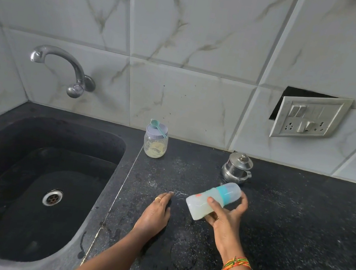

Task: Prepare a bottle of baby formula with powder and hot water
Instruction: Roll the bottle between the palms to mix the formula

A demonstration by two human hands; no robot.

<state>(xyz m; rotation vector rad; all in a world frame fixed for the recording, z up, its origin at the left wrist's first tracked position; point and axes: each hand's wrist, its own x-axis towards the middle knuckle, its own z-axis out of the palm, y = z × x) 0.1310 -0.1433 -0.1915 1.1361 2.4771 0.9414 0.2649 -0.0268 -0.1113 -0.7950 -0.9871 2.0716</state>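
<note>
R hand [227, 215] grips tilted capped bottle [211, 200] | milky liquid

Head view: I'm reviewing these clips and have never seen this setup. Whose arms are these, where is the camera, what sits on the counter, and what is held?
No machine here: a person works with bare hands, and the single picture comes from a wide-angle camera worn on the head, looking down. The right hand grips a clear plastic baby bottle with a teal collar and cap, tilted on its side in the air; pale liquid seems to be inside. The left hand rests flat on the black speckled stone counter. By the wall stand a glass jar with a lilac lid, holding pale powder, with a teal plastic scoop lying on the lid, and a small lidded steel pot. At left is a black sink under a chrome tap.
</note>
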